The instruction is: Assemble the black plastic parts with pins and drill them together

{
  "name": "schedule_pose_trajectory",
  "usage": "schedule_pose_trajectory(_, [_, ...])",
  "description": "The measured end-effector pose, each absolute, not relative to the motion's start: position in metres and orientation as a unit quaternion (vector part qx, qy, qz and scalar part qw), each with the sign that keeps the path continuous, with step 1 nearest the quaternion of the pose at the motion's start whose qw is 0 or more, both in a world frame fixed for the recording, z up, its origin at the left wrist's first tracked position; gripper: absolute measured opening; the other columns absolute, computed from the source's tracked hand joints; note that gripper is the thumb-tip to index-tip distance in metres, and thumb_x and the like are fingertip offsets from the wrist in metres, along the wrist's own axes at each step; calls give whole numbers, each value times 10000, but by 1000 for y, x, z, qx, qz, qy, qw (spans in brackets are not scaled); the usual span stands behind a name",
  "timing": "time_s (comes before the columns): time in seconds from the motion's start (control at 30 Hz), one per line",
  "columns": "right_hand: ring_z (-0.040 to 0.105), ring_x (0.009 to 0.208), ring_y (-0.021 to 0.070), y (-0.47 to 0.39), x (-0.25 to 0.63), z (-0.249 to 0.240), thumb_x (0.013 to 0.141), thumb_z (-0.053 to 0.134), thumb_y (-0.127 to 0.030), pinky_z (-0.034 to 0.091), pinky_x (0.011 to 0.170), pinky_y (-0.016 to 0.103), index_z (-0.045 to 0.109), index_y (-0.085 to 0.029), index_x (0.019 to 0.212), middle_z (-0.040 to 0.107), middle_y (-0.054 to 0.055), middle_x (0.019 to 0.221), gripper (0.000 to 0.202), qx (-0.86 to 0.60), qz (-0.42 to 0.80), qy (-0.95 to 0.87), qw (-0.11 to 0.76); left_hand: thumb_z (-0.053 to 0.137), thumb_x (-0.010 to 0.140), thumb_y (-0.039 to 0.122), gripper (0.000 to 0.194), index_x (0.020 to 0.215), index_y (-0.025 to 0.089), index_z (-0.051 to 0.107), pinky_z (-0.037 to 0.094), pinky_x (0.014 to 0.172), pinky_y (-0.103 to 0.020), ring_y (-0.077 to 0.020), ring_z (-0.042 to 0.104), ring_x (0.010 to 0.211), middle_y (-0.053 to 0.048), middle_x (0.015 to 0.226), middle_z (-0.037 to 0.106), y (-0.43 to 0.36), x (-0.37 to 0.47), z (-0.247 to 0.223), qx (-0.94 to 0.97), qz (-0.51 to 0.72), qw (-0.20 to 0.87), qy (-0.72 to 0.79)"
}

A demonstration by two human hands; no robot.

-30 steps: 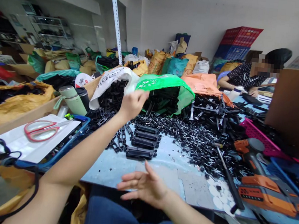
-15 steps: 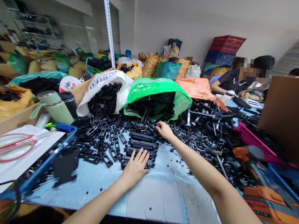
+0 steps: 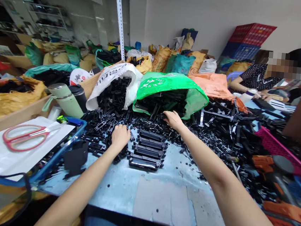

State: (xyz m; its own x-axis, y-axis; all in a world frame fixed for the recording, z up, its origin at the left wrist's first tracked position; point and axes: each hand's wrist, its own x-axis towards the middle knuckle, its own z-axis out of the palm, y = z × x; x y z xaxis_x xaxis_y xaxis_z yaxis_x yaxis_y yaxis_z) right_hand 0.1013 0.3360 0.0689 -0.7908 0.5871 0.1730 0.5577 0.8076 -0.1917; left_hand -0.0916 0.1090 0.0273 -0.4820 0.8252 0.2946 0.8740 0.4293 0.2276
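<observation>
My left hand (image 3: 121, 137) reaches into the heap of black slotted plastic pieces (image 3: 107, 123), fingers curled down and tips hidden. My right hand (image 3: 174, 121) is at the mouth of the green bag (image 3: 169, 83), its fingers bent together over dark parts; what they hold is too small to make out. Between my hands, a column of several long black plastic bars (image 3: 149, 152) lies crosswise on the blue table (image 3: 116, 191). Small black parts and silvery pins (image 3: 203, 143) are strewn to the right.
A white sack (image 3: 111, 75) and an orange sack (image 3: 211, 85) flank the green bag. Red-handled scissors (image 3: 25, 138) lie at left beside a green flask (image 3: 66, 99). An orange power tool (image 3: 287, 215) and pink basket (image 3: 282, 150) stand right. A co-worker (image 3: 260, 79) sits beyond.
My left hand has left the row of black bars and moved up and left to the slotted pieces. My right hand stays near the green bag's opening. The view has shifted.
</observation>
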Motion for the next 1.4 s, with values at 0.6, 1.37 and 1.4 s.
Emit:
schedule_pose_trajectory(0.6, [609, 621, 155, 100, 220, 38, 777, 562, -484, 514, 533, 282, 537, -229, 1150, 623, 15, 790, 453, -351, 766, -464, 274, 541, 814, 329, 301, 1083, 198, 509, 451, 812, -322, -202, 564, 927, -64, 1032, 590, 48, -10, 53, -646, -377, -168, -642])
schedule_pose_trajectory(1.37, [477, 1063, 317, 77, 252, 26, 782, 533, -389, 394, 866, 469, 420, -219, 1326, 532, 148, 1166, 581, -416, 184, -888, 70, 466, 844, 421, 401, 1146, 168, 542, 397, 472, -199, -71, 470, 510, -21, 823, 563, -18, 71, 20, -381, -541, -386, -643])
schedule_pose_trajectory(1.4, [489, 1037, 325, 78, 247, 23, 765, 547, -432, 408, 838, 459, 377, -191, 1353, 543, 162, 1124, 658, -450, 177, -873, 66, 476, 838, 421, 415, 1158, 164, 538, 407, 476, -201, -77, 487, 536, -34, 864, 562, -17, 74, 20, -379, -546, -386, -640])
